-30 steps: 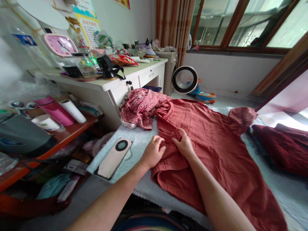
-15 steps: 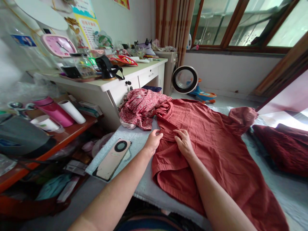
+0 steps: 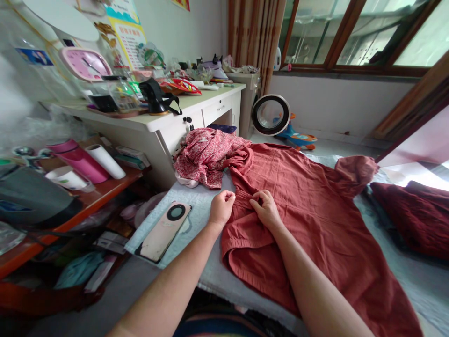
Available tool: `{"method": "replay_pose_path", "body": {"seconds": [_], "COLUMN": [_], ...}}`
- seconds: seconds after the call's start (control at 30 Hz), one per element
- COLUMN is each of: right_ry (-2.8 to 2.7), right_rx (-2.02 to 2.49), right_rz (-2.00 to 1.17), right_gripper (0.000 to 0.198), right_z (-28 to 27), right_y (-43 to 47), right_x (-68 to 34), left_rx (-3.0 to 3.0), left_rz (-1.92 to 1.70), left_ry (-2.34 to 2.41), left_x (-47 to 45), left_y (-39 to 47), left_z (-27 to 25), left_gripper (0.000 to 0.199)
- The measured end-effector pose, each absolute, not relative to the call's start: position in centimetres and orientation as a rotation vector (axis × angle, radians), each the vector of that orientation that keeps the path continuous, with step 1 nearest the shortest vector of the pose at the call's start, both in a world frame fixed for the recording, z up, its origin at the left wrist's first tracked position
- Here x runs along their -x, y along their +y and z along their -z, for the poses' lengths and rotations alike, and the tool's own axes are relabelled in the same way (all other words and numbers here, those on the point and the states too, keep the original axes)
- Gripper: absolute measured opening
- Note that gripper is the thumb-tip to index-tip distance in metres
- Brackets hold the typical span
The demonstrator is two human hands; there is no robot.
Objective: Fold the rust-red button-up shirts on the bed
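Observation:
A rust-red shirt with gathered sleeve cuffs lies spread and wrinkled on the pale blue bed cover. My right hand rests on its left part, thumb and forefinger pinching a fold of the cloth. Just off the shirt's left edge is my left hand, its fingertips pressed together; whether anything thin is between them I cannot make out. A pink floral garment lies crumpled beyond my hands. To the left of my left wrist, a phone lies with its round camera up.
A dark red folded cloth lies at the right. On the left, an orange-edged shelf holds a pink flask and a white roll. Behind it stands a cluttered desk. A washing machine with its round door open stands by the curtain.
My left hand has drawn slightly left and down, its fingertips coming away from the shirt's edge. My right hand has curled a little more at the same fold.

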State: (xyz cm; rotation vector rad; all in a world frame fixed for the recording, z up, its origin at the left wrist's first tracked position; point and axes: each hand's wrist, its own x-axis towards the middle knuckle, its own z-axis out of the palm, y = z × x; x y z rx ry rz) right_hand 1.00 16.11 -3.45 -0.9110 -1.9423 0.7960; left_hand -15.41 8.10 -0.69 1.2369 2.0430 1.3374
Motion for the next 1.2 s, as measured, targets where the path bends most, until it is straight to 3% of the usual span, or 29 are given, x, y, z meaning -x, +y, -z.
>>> {"method": "replay_pose_path", "body": {"seconds": [0.2,0.47,0.7,0.83,1.03,1.2], "right_ry": [-1.922,-1.875,-1.88,-1.791,-1.333,-1.091], "right_rx": [0.889,0.84,0.816,0.932,0.877,0.828], "right_rz": [-0.806,-0.84,-0.898,-0.963,-1.558,-1.956], "right_gripper": [0.005,0.005,0.007,0.017,0.049,0.046], "right_z": [3.3,2.4,1.5,1.7,1.1,-0.9], "right_y": [16.0,15.6,15.3,15.5,15.3,14.6], "right_x": [-0.9,-0.9,-0.9,-1.3,-1.7,-2.3], "left_rx": [-1.459,-1.768,-1.595,-1.604,-1.618,-1.81], "left_rz": [-0.92,-0.768,-0.603,-0.52,-0.276,-0.515], "left_ry": [2.291,2.303,2.327,2.371,2.468,2.423], "left_x": [15.1,13.9,13.5,14.3,15.4,15.4], "left_y": [7.3,7.3,8.5,8.4,6.0,3.4], "left_z": [-0.2,-0.3,-0.8,-0.8,-1.5,-3.7], "left_gripper": [0.014,0.034,0.024,0.032,0.054,0.033]}}
